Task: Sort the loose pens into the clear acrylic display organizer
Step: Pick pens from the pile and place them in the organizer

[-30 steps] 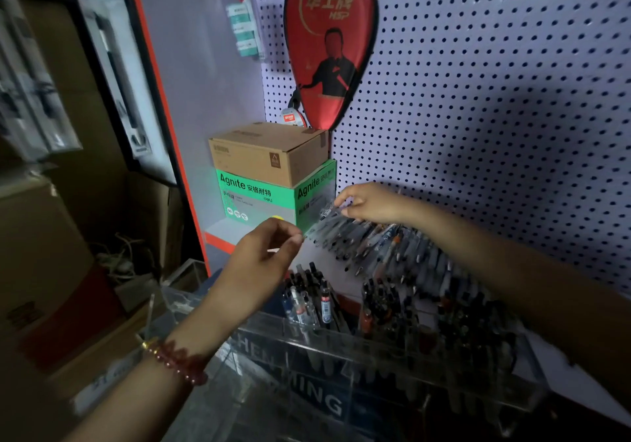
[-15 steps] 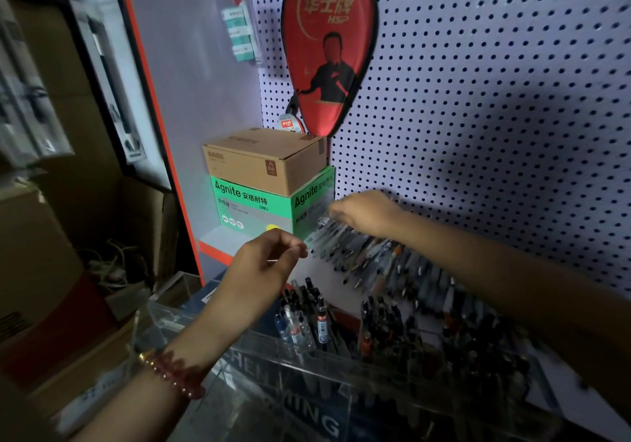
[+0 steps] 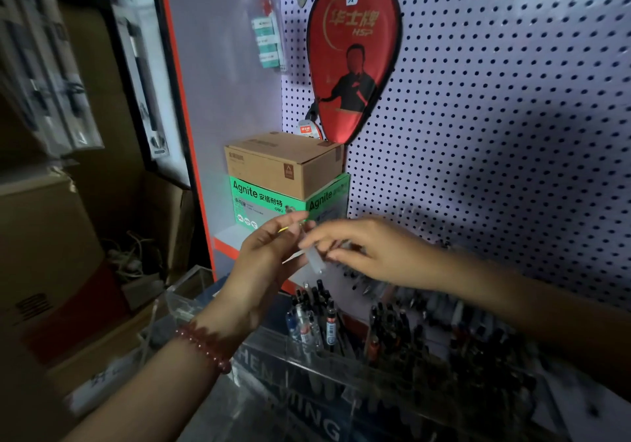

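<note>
The job looks partly done. The clear acrylic organizer [image 3: 307, 376] spans the view from 6 to 4 o'clock, and several of its compartments already hold upright pens [image 3: 319, 318], densest toward 4 o'clock. A row of loose pens [image 3: 420, 300] lies on the shelf just behind it, at about 3 o'clock under the right forearm, so plenty remains to sort. One pale, translucent pen [image 3: 313, 260] sits near the middle of the view, above the organizer and apart from it. The right hand [image 3: 372, 253] curls its fingers round the lower barrel, and the left hand [image 3: 263, 264] pinches thumb to fingertip at the upper end. Motion blur smears both hands, so it is unclear whether the left hand also holds a second thin, pale item. The organizer's far right end is dark and cut off at 4 o'clock, its dividers are hard to trace, and the loose pens cannot be counted.
</note>
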{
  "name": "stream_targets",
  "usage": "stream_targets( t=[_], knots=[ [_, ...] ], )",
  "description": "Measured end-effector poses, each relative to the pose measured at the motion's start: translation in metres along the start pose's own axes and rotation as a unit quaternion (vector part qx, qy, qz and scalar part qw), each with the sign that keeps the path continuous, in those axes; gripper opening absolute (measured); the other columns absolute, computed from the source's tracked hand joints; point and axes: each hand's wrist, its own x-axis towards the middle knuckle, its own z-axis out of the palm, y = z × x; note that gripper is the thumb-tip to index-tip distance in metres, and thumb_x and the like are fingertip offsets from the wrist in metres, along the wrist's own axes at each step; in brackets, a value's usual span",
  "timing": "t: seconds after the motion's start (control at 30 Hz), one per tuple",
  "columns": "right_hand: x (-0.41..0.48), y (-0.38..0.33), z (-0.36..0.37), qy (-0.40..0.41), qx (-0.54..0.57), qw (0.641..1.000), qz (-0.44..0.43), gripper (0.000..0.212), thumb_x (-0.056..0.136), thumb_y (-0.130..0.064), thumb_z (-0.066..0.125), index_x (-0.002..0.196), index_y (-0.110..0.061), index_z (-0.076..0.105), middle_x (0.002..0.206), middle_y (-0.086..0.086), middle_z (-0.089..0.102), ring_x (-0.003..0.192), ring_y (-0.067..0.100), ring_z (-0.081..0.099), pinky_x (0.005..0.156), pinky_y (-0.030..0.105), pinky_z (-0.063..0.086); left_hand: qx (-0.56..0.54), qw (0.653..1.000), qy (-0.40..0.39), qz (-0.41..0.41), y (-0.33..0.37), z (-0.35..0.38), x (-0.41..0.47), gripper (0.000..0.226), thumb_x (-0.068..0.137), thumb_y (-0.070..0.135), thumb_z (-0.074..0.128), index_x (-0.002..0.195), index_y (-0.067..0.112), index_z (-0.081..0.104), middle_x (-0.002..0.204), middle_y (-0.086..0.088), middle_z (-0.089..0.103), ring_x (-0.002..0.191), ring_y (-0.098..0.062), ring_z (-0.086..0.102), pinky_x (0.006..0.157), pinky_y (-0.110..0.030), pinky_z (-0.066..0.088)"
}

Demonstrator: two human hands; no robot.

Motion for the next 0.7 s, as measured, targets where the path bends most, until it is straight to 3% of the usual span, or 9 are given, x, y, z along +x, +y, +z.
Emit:
stream_targets(
  t=[0.1,0.17,0.23,0.33,0.4,0.47,0.57,0.7],
  knots=[
    [0.006,0.030,0.006,0.060,0.062,0.994,0.073,0.016,0.092,-0.011,0.052,0.099,-0.025,0.053,0.087,-0.013,0.066,0.074,0.003,0.065,0.069,0.033,0.058,-0.001,0.998,0.048,0.032,0.003,-0.005,0.002,0.013,0.094,0.003,0.049,0.095,0.006,0.062,0.096,-0.010,0.068,0.076,-0.015,0.067,0.069,-0.025,0.057],
    [0.013,0.064,0.009,0.032,-0.049,0.989,0.133,0.013,0.092,-0.016,0.052,0.096,-0.028,0.056,0.088,-0.011,0.066,0.071,0.012,0.065,0.065,0.040,0.058,0.001,0.997,0.061,0.039,0.004,-0.008,0.002,0.013,0.093,0.001,0.049,0.091,0.005,0.061,0.094,-0.010,0.068,0.070,-0.013,0.067,0.064,-0.023,0.057],
    [0.017,0.089,0.012,-0.073,-0.191,0.966,0.157,0.019,0.096,-0.019,0.050,0.109,-0.026,0.061,0.105,-0.006,0.066,0.079,0.012,0.065,0.071,0.031,0.056,0.009,0.998,0.056,0.039,0.005,-0.010,0.002,0.012,0.094,0.002,0.049,0.093,0.005,0.061,0.096,-0.009,0.068,0.071,-0.013,0.067,0.065,-0.023,0.057],
    [0.027,0.107,0.022,-0.166,-0.306,0.925,0.151,0.037,0.097,-0.009,0.045,0.130,-0.021,0.054,0.124,-0.002,0.058,0.102,0.015,0.059,0.070,0.023,0.045,0.015,0.997,0.052,0.051,0.007,-0.010,0.002,0.012,0.094,0.005,0.048,0.095,0.005,0.060,0.095,-0.007,0.069,0.072,-0.012,0.068,0.064,-0.023,0.057],
    [0.033,0.115,0.034,-0.194,-0.333,0.913,0.133,0.052,0.090,0.005,0.046,0.130,-0.028,0.056,0.134,0.000,0.054,0.104,0.017,0.060,0.069,0.026,0.051,0.012,0.997,0.053,0.060,0.008,-0.011,0.002,0.013,0.095,0.006,0.048,0.096,0.006,0.061,0.097,-0.005,0.070,0.075,-0.012,0.069,0.064,-0.023,0.057],
    [0.037,0.114,0.037,-0.205,-0.325,0.915,0.126,0.056,0.088,0.007,0.048,0.127,-0.031,0.059,0.140,-0.001,0.051,0.111,0.017,0.059,0.083,0.031,0.054,0.010,0.997,0.051,0.064,0.010,-0.011,0.002,0.013,0.095,0.006,0.048,0.097,0.007,0.061,0.099,-0.005,0.070,0.078,-0.014,0.070,0.064,-0.024,0.057],
    [0.039,0.101,0.028,-0.236,-0.333,0.906,0.112,0.035,0.094,-0.007,0.052,0.126,-0.019,0.060,0.123,0.001,0.063,0.104,0.011,0.059,0.093,0.024,0.043,0.012,0.997,0.047,0.065,0.011,-0.010,0.001,0.013,0.095,0.007,0.048,0.099,0.007,0.060,0.101,-0.006,0.069,0.079,-0.014,0.070,0.065,-0.024,0.057],
    [0.036,0.097,0.025,-0.238,-0.395,0.886,0.046,0.031,0.095,-0.009,0.051,0.122,-0.019,0.061,0.111,0.001,0.065,0.092,0.014,0.064,0.078,0.027,0.051,0.012,0.997,0.050,0.060,0.014,-0.010,-0.001,0.013,0.095,0.007,0.048,0.098,0.008,0.061,0.103,-0.007,0.069,0.081,-0.015,0.070,0.066,-0.025,0.058]
  ],
)
